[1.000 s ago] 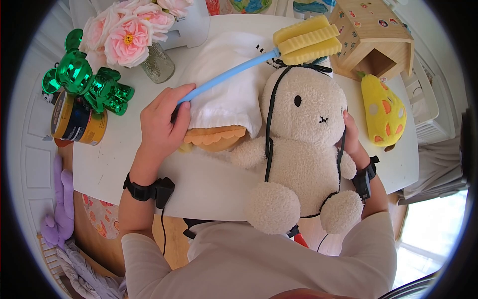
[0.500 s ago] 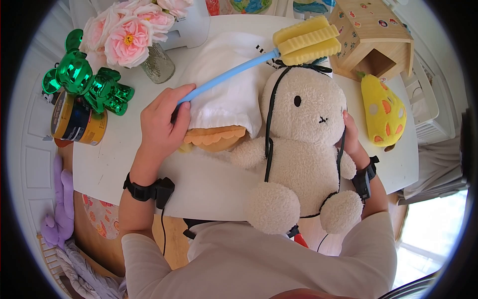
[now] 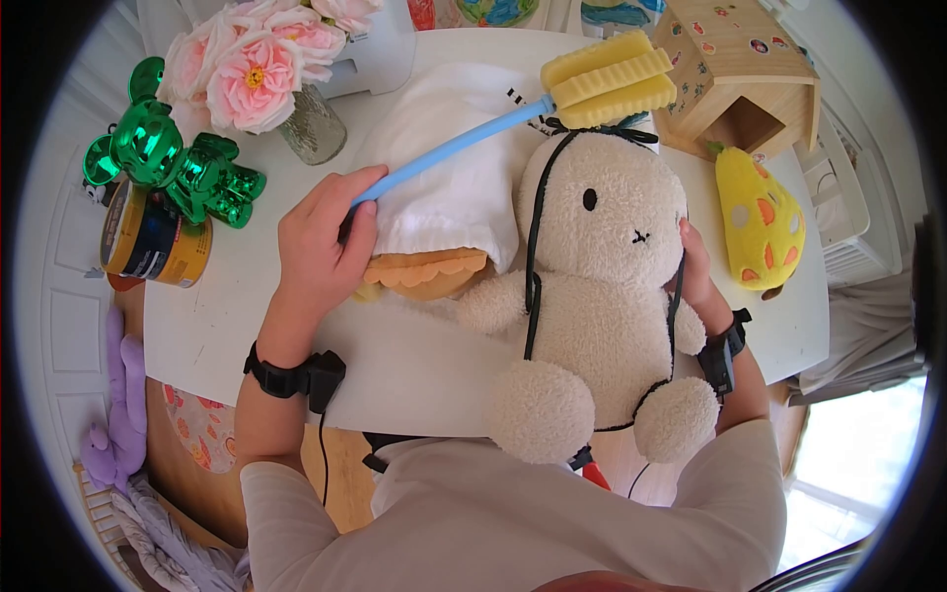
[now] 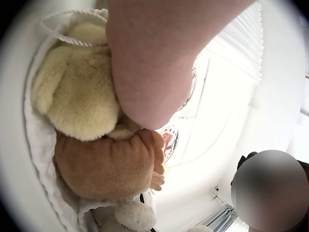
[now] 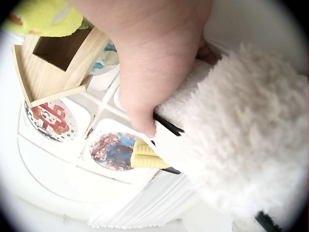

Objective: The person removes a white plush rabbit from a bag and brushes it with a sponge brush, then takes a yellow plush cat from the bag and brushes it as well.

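My left hand (image 3: 330, 232) grips the blue handle of a duster (image 3: 449, 153) whose yellow ridged head reaches above the plush toy's head. My right hand (image 3: 694, 261) holds a cream plush doll (image 3: 602, 306) with black cords by its right side, thumb at the head; the other fingers are mostly hidden behind it. The doll sits upright at the table's front edge. Below the handle lies a white cloth bag (image 3: 434, 212). From its mouth shows a brown scalloped plush (image 4: 104, 166), with a pale yellow furry plush (image 4: 79, 92) beside it in the left wrist view.
On the white table (image 3: 395, 380) stand a vase of pink flowers (image 3: 316, 128), a shiny green bear figure (image 3: 187, 158) by a yellow-and-black tub (image 3: 153, 237), a wooden house (image 3: 735, 74) and a yellow pear-shaped plush (image 3: 760, 222). A purple plush (image 3: 120, 434) hangs beyond the left edge.
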The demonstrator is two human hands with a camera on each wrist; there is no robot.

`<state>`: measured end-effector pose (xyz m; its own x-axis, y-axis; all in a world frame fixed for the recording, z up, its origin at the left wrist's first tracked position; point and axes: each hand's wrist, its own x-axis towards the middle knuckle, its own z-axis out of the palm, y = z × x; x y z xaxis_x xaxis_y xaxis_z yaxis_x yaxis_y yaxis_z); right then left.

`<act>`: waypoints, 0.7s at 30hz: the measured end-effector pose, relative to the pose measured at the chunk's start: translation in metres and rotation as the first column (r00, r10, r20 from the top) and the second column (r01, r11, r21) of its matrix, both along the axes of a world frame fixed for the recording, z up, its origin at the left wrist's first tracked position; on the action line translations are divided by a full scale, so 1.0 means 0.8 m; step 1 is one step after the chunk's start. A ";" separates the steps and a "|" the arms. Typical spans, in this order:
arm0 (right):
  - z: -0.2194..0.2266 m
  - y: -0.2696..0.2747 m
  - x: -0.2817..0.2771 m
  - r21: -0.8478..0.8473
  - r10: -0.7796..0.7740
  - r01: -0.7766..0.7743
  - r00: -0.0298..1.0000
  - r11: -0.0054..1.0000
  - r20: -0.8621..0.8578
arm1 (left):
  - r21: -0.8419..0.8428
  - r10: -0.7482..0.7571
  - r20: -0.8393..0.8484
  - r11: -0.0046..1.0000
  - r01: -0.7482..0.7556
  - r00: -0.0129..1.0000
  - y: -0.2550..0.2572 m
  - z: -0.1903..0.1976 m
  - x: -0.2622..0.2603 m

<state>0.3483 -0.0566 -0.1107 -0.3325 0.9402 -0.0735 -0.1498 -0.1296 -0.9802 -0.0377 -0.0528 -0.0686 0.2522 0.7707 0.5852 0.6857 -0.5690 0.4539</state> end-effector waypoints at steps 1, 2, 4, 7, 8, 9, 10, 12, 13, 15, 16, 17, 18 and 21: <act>0.001 -0.001 -0.002 0.001 -0.008 0.008 1.000 1.000 0.003 | 0.001 -0.002 0.001 1.000 0.002 1.000 0.000 0.000 0.000; 0.003 -0.001 -0.003 0.004 -0.005 0.005 1.000 1.000 0.001 | 0.000 -0.001 0.001 1.000 0.001 1.000 0.000 0.000 0.000; 0.004 -0.001 -0.004 0.012 0.001 -0.001 1.000 1.000 -0.003 | -0.001 0.002 0.000 1.000 -0.002 1.000 0.000 0.000 0.000; 0.004 -0.001 -0.005 0.012 -0.004 0.004 1.000 1.000 -0.007 | 0.000 0.001 -0.001 1.000 -0.001 1.000 0.000 0.000 0.000; 0.004 -0.001 -0.005 0.011 -0.003 0.003 1.000 1.000 -0.012 | 0.000 0.001 0.000 1.000 -0.001 1.000 0.000 0.000 0.000; 0.004 -0.001 -0.005 0.010 -0.002 0.002 1.000 1.000 -0.016 | 0.000 0.002 0.001 1.000 -0.002 1.000 0.000 0.000 0.000; 0.003 -0.001 -0.005 0.009 -0.001 0.001 1.000 1.000 -0.020 | 0.000 0.002 0.003 1.000 -0.002 1.000 0.000 0.000 0.001; 0.001 0.000 -0.003 0.011 0.009 -0.009 1.000 1.000 -0.027 | 0.001 0.001 0.000 1.000 -0.001 1.000 0.000 -0.001 0.000; 0.001 0.000 -0.002 0.012 0.014 -0.014 0.999 1.000 -0.031 | 0.002 0.000 -0.001 1.000 0.000 1.000 0.000 -0.001 0.000; 0.003 0.000 -0.005 0.013 0.003 -0.002 1.000 1.000 -0.030 | -0.007 0.004 -0.002 1.000 -0.004 1.000 0.000 0.000 0.000; 0.004 -0.001 -0.006 0.013 -0.003 0.003 1.000 1.000 -0.030 | -0.011 0.006 -0.002 1.000 -0.006 1.000 0.000 0.001 0.001; 0.004 -0.001 -0.005 0.006 -0.006 0.007 1.000 1.000 -0.020 | -0.005 0.003 -0.001 1.000 -0.003 1.000 0.000 0.001 0.000; 0.004 -0.001 -0.004 0.000 -0.010 0.010 1.000 1.000 -0.011 | 0.001 0.000 0.001 1.000 0.000 1.000 0.000 0.000 0.000; 0.005 -0.001 -0.007 0.002 -0.014 0.014 0.999 1.000 -0.029 | 0.008 -0.003 0.008 1.000 0.003 1.000 0.000 -0.001 0.000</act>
